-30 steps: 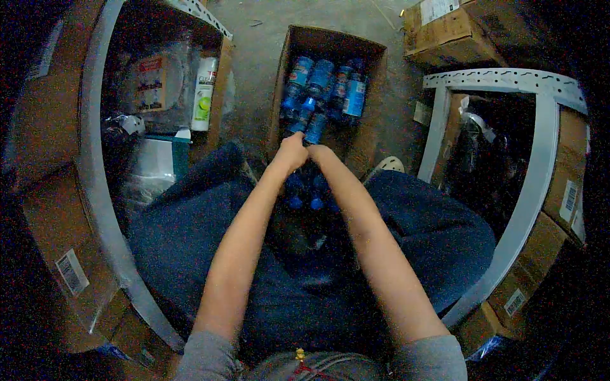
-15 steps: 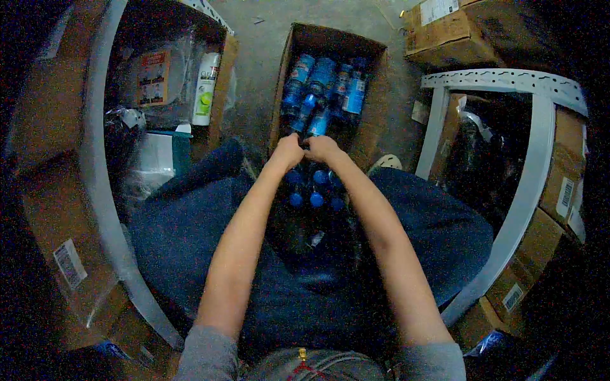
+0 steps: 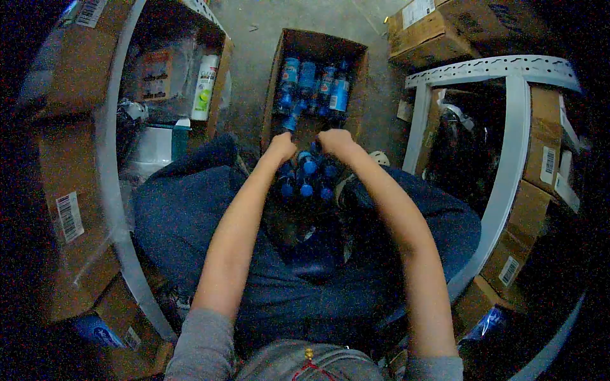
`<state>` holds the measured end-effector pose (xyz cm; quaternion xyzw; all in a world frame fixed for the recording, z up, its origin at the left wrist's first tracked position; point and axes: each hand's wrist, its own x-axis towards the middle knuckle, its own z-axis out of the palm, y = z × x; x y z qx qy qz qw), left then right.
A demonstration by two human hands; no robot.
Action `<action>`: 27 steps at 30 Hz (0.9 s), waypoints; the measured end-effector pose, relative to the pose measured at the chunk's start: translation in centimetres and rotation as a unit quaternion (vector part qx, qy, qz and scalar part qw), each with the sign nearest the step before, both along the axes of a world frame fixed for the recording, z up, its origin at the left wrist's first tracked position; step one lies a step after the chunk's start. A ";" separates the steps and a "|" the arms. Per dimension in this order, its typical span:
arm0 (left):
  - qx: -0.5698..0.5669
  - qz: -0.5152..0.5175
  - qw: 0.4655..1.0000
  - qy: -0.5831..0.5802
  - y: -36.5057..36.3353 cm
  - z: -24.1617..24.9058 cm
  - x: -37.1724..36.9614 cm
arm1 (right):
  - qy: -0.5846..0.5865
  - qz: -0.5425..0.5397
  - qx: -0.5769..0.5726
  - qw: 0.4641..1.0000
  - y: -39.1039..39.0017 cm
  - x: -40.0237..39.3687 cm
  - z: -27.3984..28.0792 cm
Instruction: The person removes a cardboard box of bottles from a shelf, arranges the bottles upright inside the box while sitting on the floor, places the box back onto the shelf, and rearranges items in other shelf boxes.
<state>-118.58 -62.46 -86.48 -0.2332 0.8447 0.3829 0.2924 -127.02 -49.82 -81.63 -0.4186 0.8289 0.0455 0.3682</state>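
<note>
My left hand is closed around the end of a blue-labelled bottle, which tilts away toward the box. Beside it, my right hand is closed at the top of another bottle, mostly hidden by the fingers. More blue bottles lean in the far part of the open cardboard box. Nearer to me, several blue-capped bottles stand in rows between my legs, caps up. What they stand in is too dark to make out.
White metal shelving rises on the right and another frame on the left. A white bottle with a green label stands in the left shelf. Cardboard boxes lie at the back right on the concrete floor.
My hands have moved apart. The right hand has drawn back from the box, and the bottle that stuck out beyond it no longer shows there. The left hand still holds its bottle.
</note>
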 end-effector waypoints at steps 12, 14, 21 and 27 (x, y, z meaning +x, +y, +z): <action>0.004 0.009 1.000 -0.018 -0.3 0.1 0.6 | -0.062 -0.076 0.090 0.991 -0.6 0.6 0.0; 0.002 0.008 1.000 -0.017 -0.2 -0.1 0.7 | -0.072 -0.082 0.088 0.990 -1.3 -0.1 0.3; 0.062 0.026 0.998 0.013 0.5 -0.7 0.3 | -0.064 -0.177 0.004 0.982 -3.4 -5.2 -0.8; 0.106 0.010 0.990 0.089 1.2 1.2 -1.1 | 0.291 -0.250 -0.148 0.911 -4.5 -9.5 -2.8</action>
